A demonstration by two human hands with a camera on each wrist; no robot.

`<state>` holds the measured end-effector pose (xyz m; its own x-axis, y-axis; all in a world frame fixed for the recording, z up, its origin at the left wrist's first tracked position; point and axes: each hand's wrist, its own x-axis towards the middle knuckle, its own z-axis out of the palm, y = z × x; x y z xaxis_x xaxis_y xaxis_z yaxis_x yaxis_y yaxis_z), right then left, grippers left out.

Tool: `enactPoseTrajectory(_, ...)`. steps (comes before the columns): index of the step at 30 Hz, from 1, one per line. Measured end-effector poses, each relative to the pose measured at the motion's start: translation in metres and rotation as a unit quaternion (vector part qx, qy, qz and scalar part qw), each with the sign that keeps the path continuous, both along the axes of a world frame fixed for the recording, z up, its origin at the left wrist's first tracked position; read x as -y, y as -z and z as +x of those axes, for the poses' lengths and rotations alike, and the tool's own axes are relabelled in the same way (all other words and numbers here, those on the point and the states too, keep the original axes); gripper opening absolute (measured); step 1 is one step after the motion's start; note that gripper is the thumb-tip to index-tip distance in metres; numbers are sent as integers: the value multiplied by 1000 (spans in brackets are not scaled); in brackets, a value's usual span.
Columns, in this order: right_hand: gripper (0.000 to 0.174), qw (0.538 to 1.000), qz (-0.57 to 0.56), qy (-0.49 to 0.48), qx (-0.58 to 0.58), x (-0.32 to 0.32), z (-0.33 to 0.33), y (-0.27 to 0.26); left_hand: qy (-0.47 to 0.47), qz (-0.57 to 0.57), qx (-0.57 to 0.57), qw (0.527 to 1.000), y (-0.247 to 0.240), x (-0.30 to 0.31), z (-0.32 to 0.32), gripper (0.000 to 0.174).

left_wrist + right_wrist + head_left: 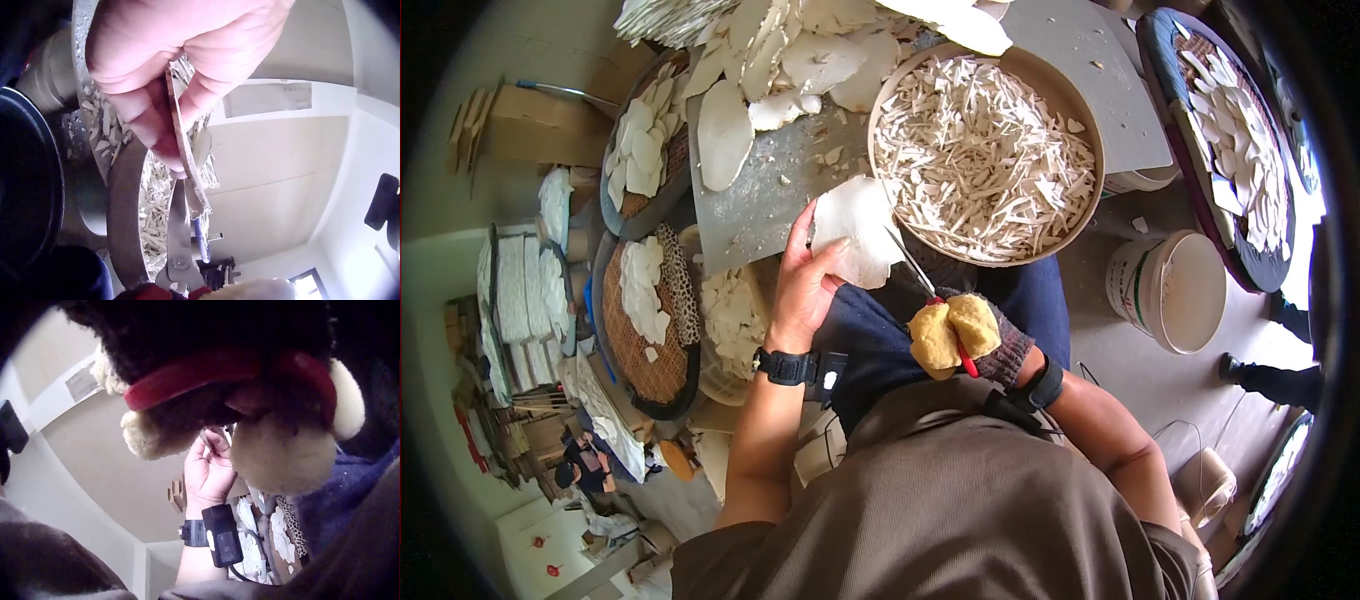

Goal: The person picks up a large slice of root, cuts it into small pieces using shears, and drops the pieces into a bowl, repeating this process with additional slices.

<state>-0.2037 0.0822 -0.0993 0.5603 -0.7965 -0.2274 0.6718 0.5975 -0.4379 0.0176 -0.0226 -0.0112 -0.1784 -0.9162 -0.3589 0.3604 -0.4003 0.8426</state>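
Observation:
In the head view my bare left hand (803, 285) pinches a thin, flat white slice (855, 232) between thumb and fingers. My right hand (1000, 350) wears a dark knitted glove with pale yellow, spongy padding (935, 340) over the fingers. It grips red-handled scissors (917, 270), whose blades reach the slice's right edge. From the left wrist, the slice (182, 134) appears edge-on, with the scissor blades (179, 228) close under its lower end. The right wrist view shows the red handles (187, 380) passing across the glove; padding hides most fingers.
A round tub (1088, 110) of cut white strips stands ahead, on a grey board (730, 225) beside a heap of larger slices (825, 62). White buckets (1190, 290) stand at right. Round trays (622, 310) of slices flank both sides; another person's leg shows far right.

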Motion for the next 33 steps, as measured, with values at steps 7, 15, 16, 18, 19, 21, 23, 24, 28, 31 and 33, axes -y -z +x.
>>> enactPoseTrajectory(7,40,875,-311,-46,-368,13,-11,-25,74,-14,-13,997,-16,7,29,33)
enactPoseTrajectory(15,28,988,-97,-44,-111,13,0,-3,1,-378,382,844,-19,27,51,24)
enactPoseTrajectory(16,28,999,-17,-39,0,13,2,-5,15,-388,392,834,-19,26,51,24)
enactPoseTrajectory(18,27,998,-29,-47,30,15,4,-7,43,-406,411,815,-20,22,47,25)
enactPoseTrajectory(19,27,998,-36,-46,32,16,7,-10,50,-420,425,800,-21,20,43,26)
enactPoseTrajectory(21,25,997,-30,-40,50,19,11,-21,57,-417,417,805,-20,18,39,27)
enactPoseTrajectory(23,25,997,-44,-41,39,22,11,-24,61,-417,411,808,-18,19,38,27)
enactPoseTrajectory(24,24,997,-50,-41,34,23,12,-25,62,-416,410,809,-16,20,39,27)
enactPoseTrajectory(28,26,997,-3,-44,70,19,11,-22,62,-393,394,829,-8,19,42,25)
enactPoseTrajectory(31,25,995,-17,-34,88,19,14,-24,50,-417,390,820,-9,17,40,23)
enactPoseTrajectory(33,24,984,66,-36,162,17,17,-17,30,-413,434,800,-11,14,37,21)
